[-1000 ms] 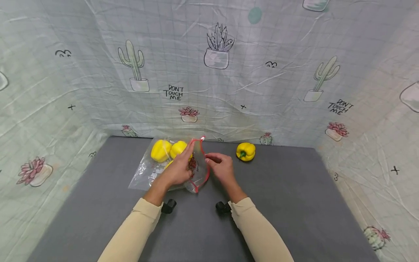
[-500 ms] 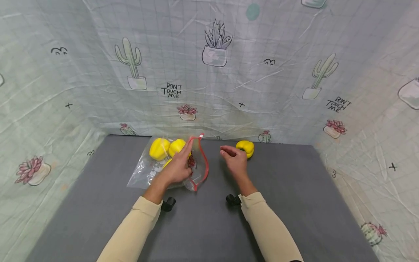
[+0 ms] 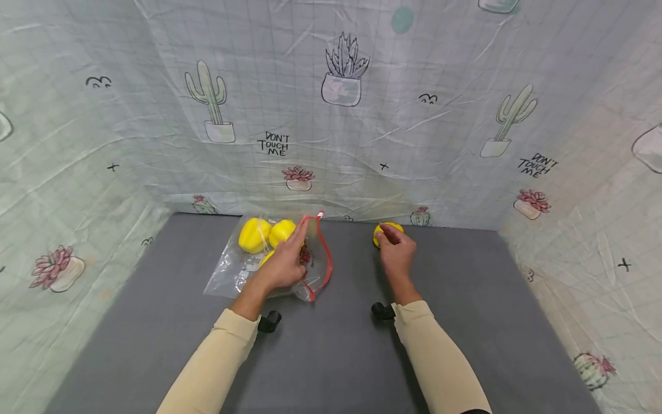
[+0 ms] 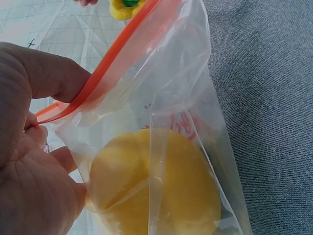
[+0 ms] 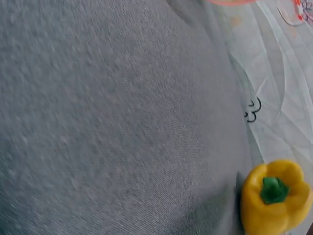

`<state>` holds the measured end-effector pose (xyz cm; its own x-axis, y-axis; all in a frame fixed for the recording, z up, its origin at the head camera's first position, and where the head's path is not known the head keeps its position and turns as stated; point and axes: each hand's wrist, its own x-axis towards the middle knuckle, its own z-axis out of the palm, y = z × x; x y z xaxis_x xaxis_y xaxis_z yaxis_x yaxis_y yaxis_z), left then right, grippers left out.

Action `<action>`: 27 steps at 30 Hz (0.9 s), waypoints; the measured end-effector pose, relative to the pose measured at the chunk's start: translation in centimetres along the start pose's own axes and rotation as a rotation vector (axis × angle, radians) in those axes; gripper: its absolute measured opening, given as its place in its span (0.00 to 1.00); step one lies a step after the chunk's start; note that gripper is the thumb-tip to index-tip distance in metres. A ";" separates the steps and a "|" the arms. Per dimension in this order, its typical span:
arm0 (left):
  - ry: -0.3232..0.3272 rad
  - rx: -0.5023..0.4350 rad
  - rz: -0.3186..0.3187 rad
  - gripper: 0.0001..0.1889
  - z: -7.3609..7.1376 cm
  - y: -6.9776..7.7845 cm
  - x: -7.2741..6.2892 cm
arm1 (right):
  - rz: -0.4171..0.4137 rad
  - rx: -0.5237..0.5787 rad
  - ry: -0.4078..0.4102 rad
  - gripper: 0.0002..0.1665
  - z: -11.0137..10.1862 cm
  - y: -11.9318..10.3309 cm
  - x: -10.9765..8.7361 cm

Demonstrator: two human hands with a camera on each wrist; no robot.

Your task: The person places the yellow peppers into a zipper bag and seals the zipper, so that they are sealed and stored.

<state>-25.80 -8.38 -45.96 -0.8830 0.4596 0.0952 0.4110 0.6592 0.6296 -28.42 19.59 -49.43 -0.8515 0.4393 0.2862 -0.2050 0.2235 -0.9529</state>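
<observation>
A clear zip bag (image 3: 222, 276) with a red zip edge lies on the table, holding three yellow bell peppers (image 3: 254, 234). My left hand (image 3: 281, 264) grips the bag near its mouth; in the left wrist view the thumb bends over the red edge, and a yellow pepper (image 4: 156, 181) shows through the plastic. A loose yellow bell pepper (image 5: 274, 196) with a green stem stands farther right. My right hand (image 3: 399, 253), fingers loosely bent, is just in front of it and partly covers it in the head view. The left wrist view shows a gap between them.
The grey table (image 3: 331, 356) meets a hanging cloth (image 3: 362, 144) printed with cacti, which rises close behind the bag and the loose pepper. More cloth hangs at both sides. A black wrist camera (image 3: 383, 311) sits on each wrist.
My right hand has let go of the bag's red edge and moved right to the loose pepper. The left hand has stayed at the bag.
</observation>
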 end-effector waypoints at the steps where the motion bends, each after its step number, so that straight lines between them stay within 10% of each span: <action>1: 0.000 -0.003 0.000 0.58 0.0 0.0 0.0 | 0.005 0.004 0.022 0.14 -0.1 0.0 0.1; 13: 0.007 0.003 0.002 0.58 0.0 -0.4 0.0 | 0.049 -0.037 0.134 0.27 -1.2 1.7 1.5; 27: -0.015 0.011 -0.017 0.58 0.0 0.0 -0.1 | 0.238 -0.243 -0.090 0.57 -0.5 3.5 1.8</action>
<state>-25.73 -8.43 -45.95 -0.8865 0.4570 0.0731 0.3985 0.6734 0.6227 -30.44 21.65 -52.16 -0.9031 0.4278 0.0382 0.1162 0.3290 -0.9371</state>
